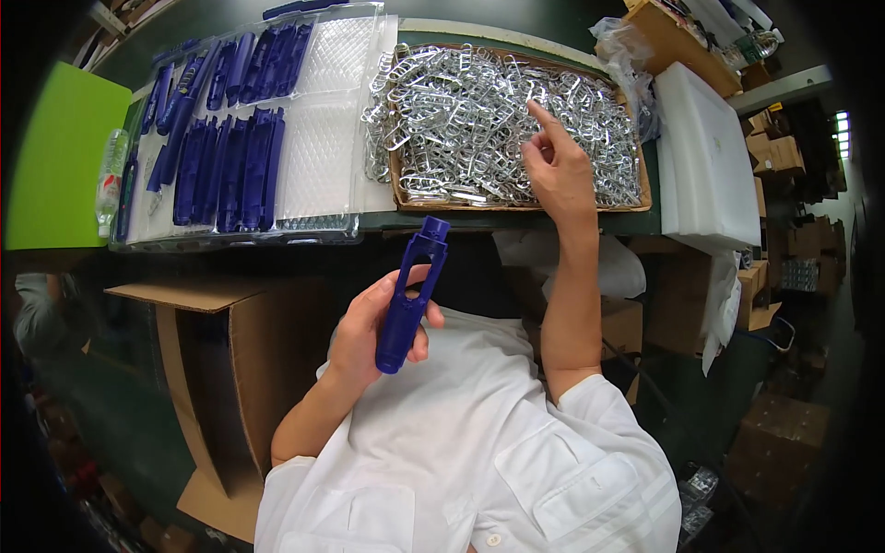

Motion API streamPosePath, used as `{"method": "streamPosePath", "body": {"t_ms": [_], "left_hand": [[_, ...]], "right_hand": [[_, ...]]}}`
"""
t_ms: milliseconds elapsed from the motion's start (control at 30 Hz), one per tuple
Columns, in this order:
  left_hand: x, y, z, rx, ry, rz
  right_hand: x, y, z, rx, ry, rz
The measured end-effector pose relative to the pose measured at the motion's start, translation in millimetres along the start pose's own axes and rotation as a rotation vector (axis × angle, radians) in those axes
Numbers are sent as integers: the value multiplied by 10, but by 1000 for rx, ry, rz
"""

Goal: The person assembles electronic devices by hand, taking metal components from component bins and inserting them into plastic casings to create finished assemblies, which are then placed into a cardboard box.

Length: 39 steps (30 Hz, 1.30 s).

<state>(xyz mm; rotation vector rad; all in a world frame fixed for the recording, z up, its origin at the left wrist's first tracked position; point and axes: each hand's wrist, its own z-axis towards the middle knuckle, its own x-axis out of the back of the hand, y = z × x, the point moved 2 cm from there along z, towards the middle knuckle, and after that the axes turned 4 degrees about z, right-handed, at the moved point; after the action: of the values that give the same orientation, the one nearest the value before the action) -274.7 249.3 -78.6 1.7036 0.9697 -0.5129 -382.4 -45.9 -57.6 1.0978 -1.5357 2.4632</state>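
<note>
My left hand (358, 324) is wrapped round a dark blue plastic tubular housing (396, 334), held tilted in front of my chest. The housing has an oblong cut-out and a narrower neck at its upper end. Over a shallow cardboard box (644, 192) heaped with shiny bent-wire metal clips (461, 115), my right hand (562, 175) reaches in. Its index finger points out and its thumb stands apart, while the other fingers are partly hidden. I see no clip between them.
Left of the box, a clear plastic tray (318, 175) carries rows of blue housings (230, 166). A plastic bottle (111, 180) lies beside a green panel (60, 157). White foam sheets (705, 157) stand on the right. Below the bench edge is an open cardboard carton (249, 341).
</note>
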Motion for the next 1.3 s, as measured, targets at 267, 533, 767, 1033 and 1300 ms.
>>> {"method": "streamPosePath", "body": {"t_ms": [267,533,767,1033,1300], "left_hand": [[-95,42,-11,-76,27,201],[-188,21,-38,-102,77,381],[-205,-18,-29,-179,81,509],[-192,-19,-4,-194,79,560],[-188,-34,40,-172,140,559]], "right_hand": [[263,-623,-339,-171,51,463],[174,-1097,-1001,49,-246,612],[-17,-1120,-1084,255,-109,252],[-85,-1106,-1071,298,-162,102],[-183,-1073,-1093,327,-173,-62]]}}
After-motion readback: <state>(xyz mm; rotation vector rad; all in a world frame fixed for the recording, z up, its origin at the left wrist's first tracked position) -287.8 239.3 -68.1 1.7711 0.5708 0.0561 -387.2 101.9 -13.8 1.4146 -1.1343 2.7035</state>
